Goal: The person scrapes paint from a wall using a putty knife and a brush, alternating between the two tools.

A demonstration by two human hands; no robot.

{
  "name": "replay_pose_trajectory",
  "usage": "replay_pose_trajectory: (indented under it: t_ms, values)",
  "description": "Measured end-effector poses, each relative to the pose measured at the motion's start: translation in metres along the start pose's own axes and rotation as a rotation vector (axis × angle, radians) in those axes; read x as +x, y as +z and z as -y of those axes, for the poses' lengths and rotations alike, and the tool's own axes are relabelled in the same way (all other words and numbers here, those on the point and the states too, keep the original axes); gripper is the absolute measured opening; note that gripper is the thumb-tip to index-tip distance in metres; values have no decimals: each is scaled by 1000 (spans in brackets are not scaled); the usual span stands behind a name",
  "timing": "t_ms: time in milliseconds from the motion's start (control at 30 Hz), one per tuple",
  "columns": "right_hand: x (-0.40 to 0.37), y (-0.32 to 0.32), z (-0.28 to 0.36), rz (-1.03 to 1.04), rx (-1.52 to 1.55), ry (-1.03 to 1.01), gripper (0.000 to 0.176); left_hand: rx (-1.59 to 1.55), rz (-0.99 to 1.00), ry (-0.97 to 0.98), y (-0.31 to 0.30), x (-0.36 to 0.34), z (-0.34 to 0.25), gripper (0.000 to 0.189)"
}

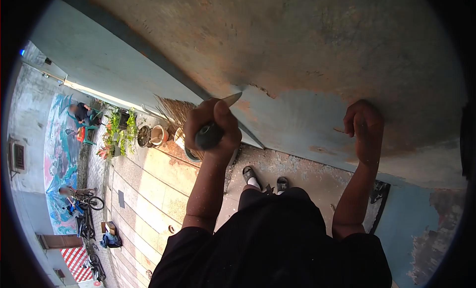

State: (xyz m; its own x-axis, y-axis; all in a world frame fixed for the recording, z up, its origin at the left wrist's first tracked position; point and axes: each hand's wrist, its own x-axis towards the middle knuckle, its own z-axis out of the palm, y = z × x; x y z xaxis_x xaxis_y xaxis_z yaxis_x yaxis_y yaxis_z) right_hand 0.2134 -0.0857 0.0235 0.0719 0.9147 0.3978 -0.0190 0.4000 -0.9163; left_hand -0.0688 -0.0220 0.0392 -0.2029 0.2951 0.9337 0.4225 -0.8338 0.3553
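Observation:
My left hand (213,124) is closed in a fist around the dark, rounded handle of a knife (232,98). Its short metal blade points up and right, with the tip at or very near the wall (297,114). Around the tip, pale blue-grey paint ends in a ragged edge against bare brownish plaster. Farther right, my right hand (364,124) rests against the wall with its fingers curled, and I see nothing in them. A strip of lifted paint (263,89) shows between the two hands.
Beyond my left forearm are a twig broom (176,112), plant pots (158,135) and green plants (130,132). My sandalled feet (252,176) stand by the wall's base. Far left, there are two people, a bicycle (95,202), motorbikes and a painted mural (57,164).

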Motion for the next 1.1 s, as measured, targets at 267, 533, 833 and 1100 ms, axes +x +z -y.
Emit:
replay_pose_trajectory:
  t_ms: [267, 533, 833, 1100]
  values:
    - [0, -1, 2, 4, -53, 5, 35, 162, 122, -42, 17, -6, 19, 21]
    - [2, -2, -1, 8, -56, 2, 30, -473, -43, -2, -6, 27, -31, 36]
    - [0, -1, -2, 7, -53, 5, 27, -445, -21, 17, -7, 43, -52, 25]
    - [2, -3, 0, 19, -39, -3, 25, 84, 41, -30, 15, 7, 7, 29]
